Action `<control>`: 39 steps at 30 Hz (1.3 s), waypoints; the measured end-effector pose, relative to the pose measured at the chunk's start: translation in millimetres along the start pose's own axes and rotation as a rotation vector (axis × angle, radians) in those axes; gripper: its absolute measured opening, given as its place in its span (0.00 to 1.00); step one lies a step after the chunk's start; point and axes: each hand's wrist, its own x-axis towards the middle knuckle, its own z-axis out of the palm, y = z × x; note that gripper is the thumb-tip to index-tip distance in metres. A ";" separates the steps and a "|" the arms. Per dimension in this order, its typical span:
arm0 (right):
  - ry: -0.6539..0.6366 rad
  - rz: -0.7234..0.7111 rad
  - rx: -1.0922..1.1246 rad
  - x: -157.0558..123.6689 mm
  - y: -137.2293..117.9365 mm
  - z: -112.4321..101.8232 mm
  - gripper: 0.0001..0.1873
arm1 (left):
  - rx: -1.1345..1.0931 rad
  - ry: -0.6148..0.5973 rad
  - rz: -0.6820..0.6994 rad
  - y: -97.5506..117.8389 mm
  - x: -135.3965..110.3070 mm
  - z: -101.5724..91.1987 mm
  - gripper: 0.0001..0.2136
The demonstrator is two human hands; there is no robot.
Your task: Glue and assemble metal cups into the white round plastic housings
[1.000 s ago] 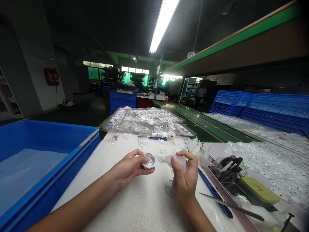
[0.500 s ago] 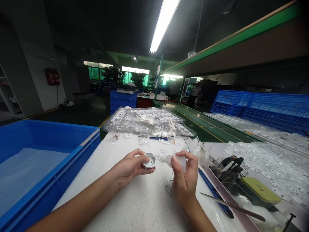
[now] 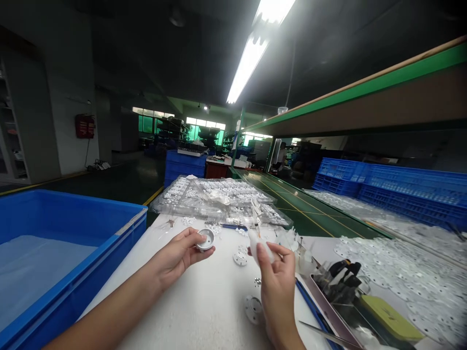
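Observation:
Between the thumb and fingers of my left hand (image 3: 175,255) is a small round white cup-like part (image 3: 207,239), its hollow side facing up. My right hand (image 3: 275,282) grips a translucent squeeze bottle (image 3: 260,247), tilted with its narrow tip pointing up and away from the cup-like part. On the white work surface (image 3: 197,301) between my hands lies a white disc with holes (image 3: 240,257). A larger white disc (image 3: 253,309) rests beside my right wrist, partly covered by it. Small metallic bits (image 3: 257,282) show next to my right hand.
A large blue bin (image 3: 124,223) stands at the left. Bagged trays of small white parts (image 3: 219,192) lie at the back. On the right are a tool box (image 3: 317,287), a yellow-green lidded box (image 3: 392,316) and many flat white plates (image 3: 401,272). A shelf overhangs the right side.
My right hand has drawn the bottle away from the cup-like part and turned its tip upward. My left hand has shifted left with the part. The camera view has tilted up.

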 end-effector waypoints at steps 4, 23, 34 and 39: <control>-0.283 0.079 0.008 2.5 11.9 8.3 0.20 | -0.010 0.066 0.040 3.3 5.8 -6.2 0.08; 0.293 -0.227 -0.712 57.0 5.1 -54.5 0.19 | -0.001 0.142 0.015 1.5 6.1 -3.4 0.07; 0.228 0.102 -1.115 110.0 30.1 -78.0 0.11 | 0.002 0.113 0.001 2.0 4.2 -2.7 0.08; 0.203 0.113 -1.177 126.4 29.3 -83.0 0.11 | 0.018 0.081 -0.003 -0.3 4.4 -4.9 0.07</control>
